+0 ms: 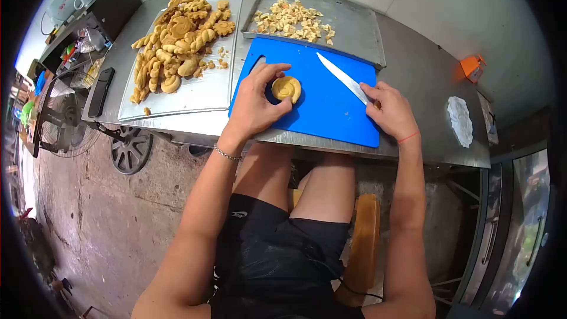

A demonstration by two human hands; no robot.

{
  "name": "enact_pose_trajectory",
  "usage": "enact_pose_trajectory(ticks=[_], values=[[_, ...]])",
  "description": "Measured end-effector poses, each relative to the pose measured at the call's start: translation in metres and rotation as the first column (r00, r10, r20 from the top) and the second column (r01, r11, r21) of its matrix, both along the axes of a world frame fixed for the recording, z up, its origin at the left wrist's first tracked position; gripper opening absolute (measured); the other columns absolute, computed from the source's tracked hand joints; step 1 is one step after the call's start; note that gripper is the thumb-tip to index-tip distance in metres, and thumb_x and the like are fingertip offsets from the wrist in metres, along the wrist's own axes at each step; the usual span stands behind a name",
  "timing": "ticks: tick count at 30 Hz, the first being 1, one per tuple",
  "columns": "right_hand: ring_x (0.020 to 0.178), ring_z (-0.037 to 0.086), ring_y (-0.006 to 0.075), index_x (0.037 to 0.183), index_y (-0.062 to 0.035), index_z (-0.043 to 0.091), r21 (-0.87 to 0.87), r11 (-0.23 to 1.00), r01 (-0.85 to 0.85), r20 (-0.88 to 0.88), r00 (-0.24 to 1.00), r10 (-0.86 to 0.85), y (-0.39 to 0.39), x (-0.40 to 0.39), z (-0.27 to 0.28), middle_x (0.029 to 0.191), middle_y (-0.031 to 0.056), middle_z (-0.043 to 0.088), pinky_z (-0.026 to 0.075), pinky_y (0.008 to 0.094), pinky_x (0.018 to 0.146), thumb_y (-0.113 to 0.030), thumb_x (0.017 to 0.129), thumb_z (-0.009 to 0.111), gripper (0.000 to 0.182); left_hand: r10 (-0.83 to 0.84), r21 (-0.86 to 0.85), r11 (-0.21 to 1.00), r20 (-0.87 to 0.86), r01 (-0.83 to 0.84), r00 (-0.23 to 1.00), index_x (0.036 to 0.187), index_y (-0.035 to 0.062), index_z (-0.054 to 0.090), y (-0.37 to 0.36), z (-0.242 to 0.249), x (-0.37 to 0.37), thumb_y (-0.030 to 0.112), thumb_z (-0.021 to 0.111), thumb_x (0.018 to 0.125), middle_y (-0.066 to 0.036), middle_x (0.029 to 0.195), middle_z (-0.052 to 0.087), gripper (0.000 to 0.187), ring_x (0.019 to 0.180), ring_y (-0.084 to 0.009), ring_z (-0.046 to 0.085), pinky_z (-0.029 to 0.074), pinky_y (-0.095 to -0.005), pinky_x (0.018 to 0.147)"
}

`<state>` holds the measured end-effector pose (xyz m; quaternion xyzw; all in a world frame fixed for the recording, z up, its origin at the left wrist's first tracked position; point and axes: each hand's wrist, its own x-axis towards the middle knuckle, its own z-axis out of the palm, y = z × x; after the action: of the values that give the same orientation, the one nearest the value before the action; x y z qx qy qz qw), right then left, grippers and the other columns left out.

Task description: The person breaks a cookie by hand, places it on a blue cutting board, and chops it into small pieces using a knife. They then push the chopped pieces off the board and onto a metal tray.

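in the head view, a round pastry (pixel 286 90) sits on a blue cutting board (pixel 331 121), left of the board's middle. it is golden tan and coiled like a snail shell, the swirl marked by raised curves, with a browner edge towards the left and the coil's outer part showing at the lower right. the left hand (pixel 258 100) curves round its left side, thumb against the lower edge and forefinger arched above; whether the fingers actually grip it, i cannot tell. the right hand (pixel 391 108) is closed round the handle of a knife (pixel 342 77), whose pale blade points up and to the left over the board. left of the board, a tray (pixel 207 91) bears heaped twisted and coiled pastries (pixel 180 35); behind it, a metal tray (pixel 354 32) holds small cut pieces (pixel 292 19), pale inside with browner edges.
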<state>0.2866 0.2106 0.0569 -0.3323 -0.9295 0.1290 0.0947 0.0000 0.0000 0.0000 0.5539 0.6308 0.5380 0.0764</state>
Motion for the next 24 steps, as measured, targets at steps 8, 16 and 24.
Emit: enact_pose_trajectory(ticks=[8, 16, 24], values=[[0.085, 0.077, 0.0257, 0.135, -0.0010, 0.085, -0.115, 0.973, -0.201, -0.358, 0.922, 0.148, 0.007, -0.052, 0.015, 0.097, 0.0115, 0.080, 0.062, 0.0404, 0.081, -0.021, 0.100, 0.086, 0.040, -0.057, 0.091, 0.994, -0.118, 0.068, 0.991, 0.139, 0.0041, 0.080, 0.022, 0.037, -0.014, 0.007, 0.088, 0.084, -0.013, 0.123, 0.079, 0.056, 0.116, -0.0260, 0.079, 0.065, -0.0391, 0.105], [0.078, 0.074, 0.0111, 0.127, 0.0062, 0.087, -0.516, 0.716, -0.470, -0.720, 0.691, -0.065, 0.051, -0.146, 0.021, 0.095, 0.0051, 0.082, 0.058, 0.0259, 0.067, -0.024, 0.107, 0.088, 0.036, -0.054, 0.265, 0.955, -0.291, 0.135, 0.955, 0.139, 0.0052, 0.079, 0.117, 0.076, -0.059, 0.011, 0.090, 0.084, -0.012, 0.123, 0.081, 0.057, 0.117, -0.0248, 0.081, 0.065, -0.0382, 0.098], [0.086, 0.079, 0.0161, 0.145, 0.0104, 0.076, -0.607, 0.516, -0.605, -0.758, 0.636, -0.145, 0.049, -0.137, 0.005, 0.106, 0.0128, 0.083, 0.066, 0.0308, 0.073, -0.013, 0.109, 0.084, 0.043, -0.133, 0.267, 0.939, -0.298, 0.216, 0.945, 0.139, 0.0052, 0.080, 0.119, 0.057, -0.061, 0.010, 0.092, 0.081, -0.012, 0.128, 0.080, 0.059, 0.117, -0.0263, 0.081, 0.066, -0.0384, 0.100]])
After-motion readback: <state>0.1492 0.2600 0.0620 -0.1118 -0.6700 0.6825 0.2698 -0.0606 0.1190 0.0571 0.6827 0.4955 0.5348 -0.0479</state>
